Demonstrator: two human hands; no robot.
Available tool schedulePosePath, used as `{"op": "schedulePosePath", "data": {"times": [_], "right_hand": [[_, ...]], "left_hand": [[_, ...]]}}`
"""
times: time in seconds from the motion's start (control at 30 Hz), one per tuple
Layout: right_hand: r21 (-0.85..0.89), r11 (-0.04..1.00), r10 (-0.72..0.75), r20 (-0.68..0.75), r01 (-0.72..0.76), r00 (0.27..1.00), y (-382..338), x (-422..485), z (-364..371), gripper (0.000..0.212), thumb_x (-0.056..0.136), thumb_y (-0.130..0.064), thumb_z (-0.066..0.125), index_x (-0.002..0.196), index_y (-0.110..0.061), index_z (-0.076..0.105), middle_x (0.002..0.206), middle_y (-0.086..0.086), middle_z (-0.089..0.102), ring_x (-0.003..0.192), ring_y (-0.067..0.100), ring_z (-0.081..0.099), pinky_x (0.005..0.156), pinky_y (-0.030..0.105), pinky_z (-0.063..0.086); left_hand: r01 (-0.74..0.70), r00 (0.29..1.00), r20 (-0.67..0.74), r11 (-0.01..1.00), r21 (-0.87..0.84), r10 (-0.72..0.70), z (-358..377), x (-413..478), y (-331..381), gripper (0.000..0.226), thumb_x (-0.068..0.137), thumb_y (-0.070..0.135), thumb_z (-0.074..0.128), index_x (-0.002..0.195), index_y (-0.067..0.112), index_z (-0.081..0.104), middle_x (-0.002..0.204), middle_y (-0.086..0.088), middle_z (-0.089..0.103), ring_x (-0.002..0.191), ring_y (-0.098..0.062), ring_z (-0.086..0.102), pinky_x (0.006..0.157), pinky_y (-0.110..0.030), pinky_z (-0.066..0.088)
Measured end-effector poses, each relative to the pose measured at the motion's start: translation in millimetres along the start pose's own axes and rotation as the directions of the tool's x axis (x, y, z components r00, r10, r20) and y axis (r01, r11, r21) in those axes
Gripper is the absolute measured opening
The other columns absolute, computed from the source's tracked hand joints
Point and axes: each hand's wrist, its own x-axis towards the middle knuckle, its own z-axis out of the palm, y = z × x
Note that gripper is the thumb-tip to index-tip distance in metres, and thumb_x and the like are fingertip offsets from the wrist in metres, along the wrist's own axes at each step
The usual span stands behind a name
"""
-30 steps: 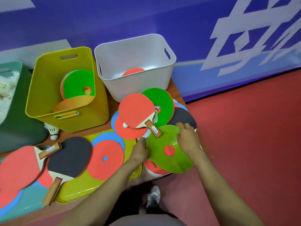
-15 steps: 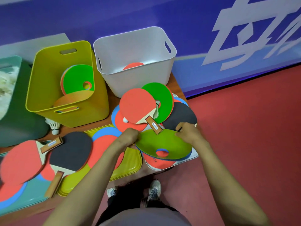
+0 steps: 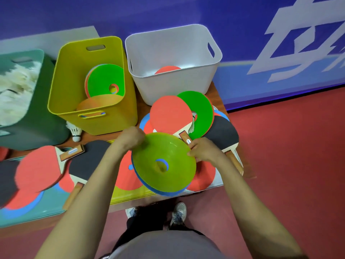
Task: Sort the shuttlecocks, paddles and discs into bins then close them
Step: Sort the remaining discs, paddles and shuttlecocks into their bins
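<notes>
Both hands hold a lime-green disc (image 3: pixel 149 159) with a blue disc under it, lifted and tilted above the table. My left hand (image 3: pixel 130 138) grips its left rim; my right hand (image 3: pixel 204 150) pinches its right rim. Behind it lie a red paddle (image 3: pixel 169 114), a green disc (image 3: pixel 200 111) and a black paddle (image 3: pixel 223 133). The yellow bin (image 3: pixel 74 71) holds several discs. The white bin (image 3: pixel 173 45) holds a red paddle. A shuttlecock (image 3: pixel 75 132) stands in front of the yellow bin. More paddles (image 3: pixel 40 169) and red discs lie at the left.
A dark green bin (image 3: pixel 37 116) with white shuttlecocks stands at the far left. A yellow lid (image 3: pixel 130 195) and a teal lid (image 3: pixel 37 212) lie flat under the discs and paddles. The table ends at the right over red floor (image 3: pixel 289 146). My shoes show below the front edge.
The green disc, with the blue one beneath, has been raised off the pile and tilted toward me. My left hand moved from its near edge to its left rim.
</notes>
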Motion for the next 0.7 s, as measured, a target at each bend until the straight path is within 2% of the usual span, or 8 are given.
{"op": "schedulePosePath", "data": {"times": [0.1,0.17,0.27,0.37,0.47,0.53,0.57,0.7], "right_hand": [[0.039,0.992,-0.114,-0.107,0.119,0.988,-27,8,5,0.011,0.077,0.001,0.067,0.077,-0.007,0.059,0.069,0.005,0.058,0.072,0.023,0.06,0.069,0.038,0.054],[-0.006,0.975,-0.215,-0.272,0.222,0.938,-49,10,3,0.018,0.078,-0.003,0.068,0.077,-0.016,0.055,0.064,-0.005,0.052,0.066,0.016,0.054,0.064,0.027,0.046],[-0.003,0.931,-0.325,-0.471,0.366,0.82,-82,10,-3,0.011,0.079,-0.004,0.066,0.089,-0.009,0.062,0.071,-0.001,0.056,0.07,0.015,0.055,0.071,0.028,0.045],[-0.018,0.872,-0.414,-0.559,0.489,0.718,-114,7,-6,0.012,0.08,-0.002,0.062,0.091,-0.007,0.063,0.076,0.001,0.058,0.073,0.018,0.058,0.073,0.029,0.045],[-0.053,0.833,-0.47,-0.591,0.55,0.656,-146,8,-6,0.01,0.083,-0.003,0.062,0.092,-0.006,0.062,0.079,0.003,0.06,0.07,0.015,0.057,0.066,0.019,0.04],[-0.085,0.812,-0.503,-0.604,0.577,0.619,-168,12,-3,0.01,0.083,-0.003,0.062,0.092,-0.006,0.063,0.076,0.003,0.059,0.07,0.015,0.056,0.067,0.022,0.041],[-0.098,0.802,-0.517,-0.607,0.589,0.603,-178,15,-1,0.01,0.083,-0.003,0.062,0.093,-0.007,0.062,0.075,0.003,0.059,0.071,0.016,0.056,0.07,0.025,0.042],[-0.13,0.766,-0.552,-0.634,0.629,0.542,-222,26,7,0.011,0.085,-0.003,0.059,0.094,-0.007,0.061,0.078,0.001,0.057,0.078,0.017,0.055,0.075,0.033,0.044]], "left_hand": [[-0.04,0.965,-0.259,0.999,-0.016,0.035,-20,-3,-10,0.023,0.092,0.01,0.051,0.109,0.008,0.066,0.113,-0.022,0.064,0.108,-0.036,0.058,0.083,-0.037,0.043],[-0.108,0.914,-0.398,0.992,-0.057,0.077,-28,-3,-16,0.02,0.09,0.013,0.056,0.107,0.014,0.066,0.106,-0.02,0.066,0.102,-0.035,0.059,0.077,-0.037,0.043],[-0.227,0.805,-0.585,0.962,-0.153,0.097,-45,-10,-20,0.009,0.089,0.016,0.059,0.097,0.014,0.062,0.086,-0.012,0.065,0.085,-0.03,0.059,0.066,-0.035,0.036],[-0.36,0.708,-0.699,0.901,-0.241,0.096,-60,-14,-25,0.008,0.085,0.015,0.064,0.084,0.015,0.056,0.065,0.005,0.052,0.065,-0.018,0.05,0.057,-0.03,0.03],[-0.473,0.629,-0.776,0.817,-0.329,0.051,-83,-18,-32,0.02,0.081,0.015,0.07,0.075,0.016,0.051,0.062,0.008,0.049,0.056,0.001,0.046,0.053,-0.013,0.033],[-0.507,0.585,-0.811,0.785,-0.357,0.008,-101,-19,-39,0.018,0.083,0.019,0.069,0.076,0.012,0.054,0.065,0.003,0.053,0.059,-0.002,0.047,0.055,-0.013,0.034],[-0.505,0.57,-0.822,0.781,-0.368,-0.019,-110,-18,-44,0.018,0.086,0.021,0.066,0.078,0.011,0.055,0.068,-0.001,0.057,0.062,-0.009,0.049,0.057,-0.018,0.035],[-0.413,0.522,-0.849,0.845,-0.339,-0.085,-144,-4,-76,0.012,0.092,0.017,0.054,0.09,0.005,0.056,0.087,-0.014,0.063,0.08,-0.03,0.056,0.067,-0.034,0.037]]}}
